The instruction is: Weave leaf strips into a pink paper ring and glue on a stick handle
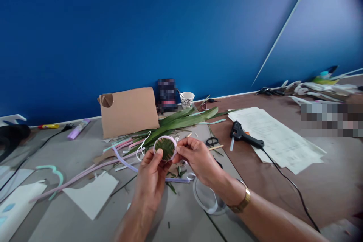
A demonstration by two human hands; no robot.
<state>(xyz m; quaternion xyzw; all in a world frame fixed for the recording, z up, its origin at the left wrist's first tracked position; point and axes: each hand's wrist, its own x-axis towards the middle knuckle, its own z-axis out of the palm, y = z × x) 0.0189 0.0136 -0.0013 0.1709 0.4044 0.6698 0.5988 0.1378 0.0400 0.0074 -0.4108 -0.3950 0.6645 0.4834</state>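
Observation:
Between my hands is a small round piece of green leaf edged with a pale pink fuzzy strip, a rimmed leaf disc (165, 148). My left hand (151, 170) pinches its lower left edge, thumb on the front. At its right edge, the thumb and fingers of my right hand (195, 159) close on the pink rim. Long green leaves (181, 124) lie just behind the disc. Around my hands are purple and pink pipe cleaners (124, 162) and leaf scraps. A roll of clear tape or ribbon (205, 196) lies below my right wrist, partly covered.
A cardboard piece (129, 113) leans at the back, near a patterned paper cup (187, 99). To the right, a black glue gun (245, 135) rests partly on printed sheets (272, 132), its cord running forward. Scissors (211, 141) and a torn white card (92, 194) lie nearby.

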